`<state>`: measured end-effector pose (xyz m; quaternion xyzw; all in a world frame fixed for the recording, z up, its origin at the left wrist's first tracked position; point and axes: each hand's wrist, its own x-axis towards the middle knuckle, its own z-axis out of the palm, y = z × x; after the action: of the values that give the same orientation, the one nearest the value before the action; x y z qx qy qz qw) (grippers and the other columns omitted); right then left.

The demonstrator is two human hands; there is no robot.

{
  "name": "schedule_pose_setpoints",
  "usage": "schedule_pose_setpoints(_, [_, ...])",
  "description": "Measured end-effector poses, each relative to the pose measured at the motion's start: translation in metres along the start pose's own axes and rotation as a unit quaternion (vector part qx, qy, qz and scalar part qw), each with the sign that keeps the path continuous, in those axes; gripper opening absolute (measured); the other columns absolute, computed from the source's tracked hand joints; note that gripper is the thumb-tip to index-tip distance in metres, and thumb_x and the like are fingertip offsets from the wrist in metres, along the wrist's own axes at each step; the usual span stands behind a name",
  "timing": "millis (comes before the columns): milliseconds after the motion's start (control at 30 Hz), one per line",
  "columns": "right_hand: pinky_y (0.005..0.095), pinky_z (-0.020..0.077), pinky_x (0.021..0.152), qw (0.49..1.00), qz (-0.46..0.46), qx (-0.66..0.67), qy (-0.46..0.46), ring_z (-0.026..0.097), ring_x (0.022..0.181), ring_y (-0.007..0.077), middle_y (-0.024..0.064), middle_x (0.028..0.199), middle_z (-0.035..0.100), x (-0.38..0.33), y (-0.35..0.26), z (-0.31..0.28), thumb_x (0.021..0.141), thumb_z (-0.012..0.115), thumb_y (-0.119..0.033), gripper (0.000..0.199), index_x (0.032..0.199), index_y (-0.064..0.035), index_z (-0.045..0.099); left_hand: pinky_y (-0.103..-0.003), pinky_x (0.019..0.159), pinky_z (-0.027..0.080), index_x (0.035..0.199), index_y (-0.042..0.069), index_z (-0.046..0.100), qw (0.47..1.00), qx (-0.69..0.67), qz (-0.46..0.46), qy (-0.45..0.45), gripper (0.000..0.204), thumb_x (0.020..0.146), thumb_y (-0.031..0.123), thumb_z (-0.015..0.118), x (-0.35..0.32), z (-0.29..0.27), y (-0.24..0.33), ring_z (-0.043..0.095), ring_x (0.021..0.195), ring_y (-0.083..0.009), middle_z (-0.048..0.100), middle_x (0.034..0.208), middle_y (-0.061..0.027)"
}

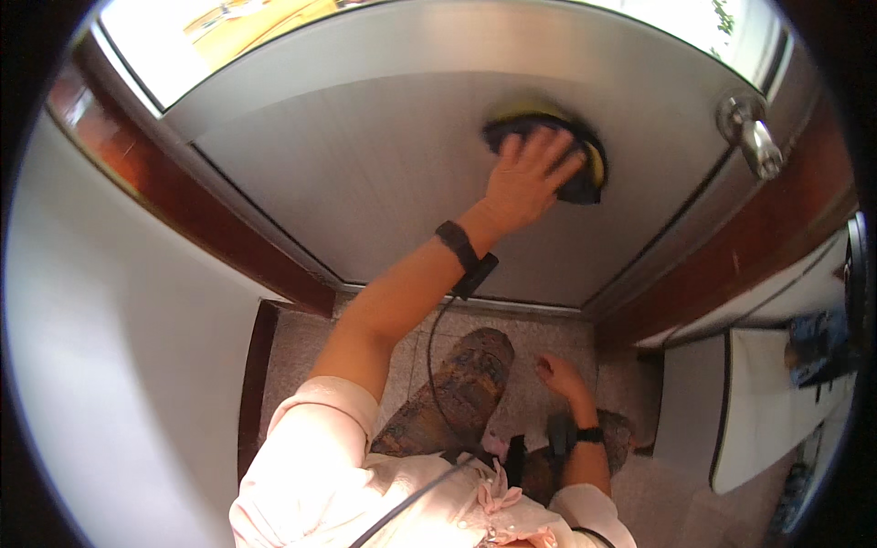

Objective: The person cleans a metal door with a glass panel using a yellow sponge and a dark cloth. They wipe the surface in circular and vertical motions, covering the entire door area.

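With its fingers spread, my left hand (534, 173) presses a dark cloth with yellow parts (592, 164) against the grey metal door panel (365, 164) in front of me. The cloth is blurred, and its middle is hidden under the palm. My left arm reaches up across the panel, with a dark band and a small black box at the wrist. Lower down, my right hand (562, 376) hangs beside my knee, its fingers loosely bent and apart. I see nothing in it, and it touches neither the door nor the cloth.
A metal door knob (760, 146) juts out at the upper right. Reddish-brown frame posts (722, 265) flank the door, and a white wall (128, 301) stands to the left. At the right is a pale cabinet (694, 393). A black cable (431, 356) hangs from my left wrist over the tiled floor.
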<state>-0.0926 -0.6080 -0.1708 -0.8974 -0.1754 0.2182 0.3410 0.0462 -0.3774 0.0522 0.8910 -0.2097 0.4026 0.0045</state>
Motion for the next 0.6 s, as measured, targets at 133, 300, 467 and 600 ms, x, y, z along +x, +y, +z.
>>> schedule_pose_setpoints(133, [0.0348,0.0440,0.072,1.000,0.010,0.012,-0.008,0.056,0.085,0.0284,0.0166,0.093,0.058,0.005,0.011,-0.011,0.081,0.052,-0.019,0.028,0.103,-0.0020,0.051,-0.045,0.086,0.033,0.119,0.017,0.044,0.990,0.033,0.138,-0.022,0.061,0.060,0.021,0.061,0.011,0.028,0.008,0.042,0.109,-0.0282,0.043,0.120,-0.0113])
schedule_pose_setpoints(300, [0.0357,0.0441,0.073,0.999,0.023,0.010,0.025,0.056,0.086,0.0288,0.0165,0.094,0.058,-0.021,0.004,-0.029,0.080,0.052,-0.019,0.031,0.106,-0.0024,0.050,-0.058,0.092,0.019,0.124,0.014,0.037,0.995,0.033,-0.091,0.021,0.065,0.066,0.031,0.061,0.006,-0.015,-0.044,0.029,0.117,-0.0404,0.029,0.129,-0.0233])
schedule_pose_setpoints(467, [0.0432,0.0424,0.076,0.998,0.014,0.021,0.060,0.053,0.088,0.0357,0.0172,0.099,0.056,-0.033,-0.007,-0.036,0.078,0.050,-0.022,0.032,0.105,-0.0051,0.051,-0.059,0.086,0.022,0.118,0.015,0.042,0.976,0.088,-0.057,0.193,0.064,0.060,0.029,0.063,0.019,0.017,-0.017,0.027,0.115,-0.0427,0.027,0.128,-0.0230])
schedule_pose_setpoints(600, [0.0430,0.0414,0.080,0.998,0.027,0.008,0.054,0.052,0.092,0.0351,0.0181,0.102,0.055,-0.031,-0.002,-0.039,0.078,0.050,-0.023,0.035,0.108,-0.0042,0.050,-0.056,0.087,0.027,0.119,0.015,0.042,0.999,0.001,0.027,-0.018,0.059,0.064,0.026,0.061,0.018,0.057,0.053,0.037,0.112,-0.0366,0.035,0.125,-0.0186])
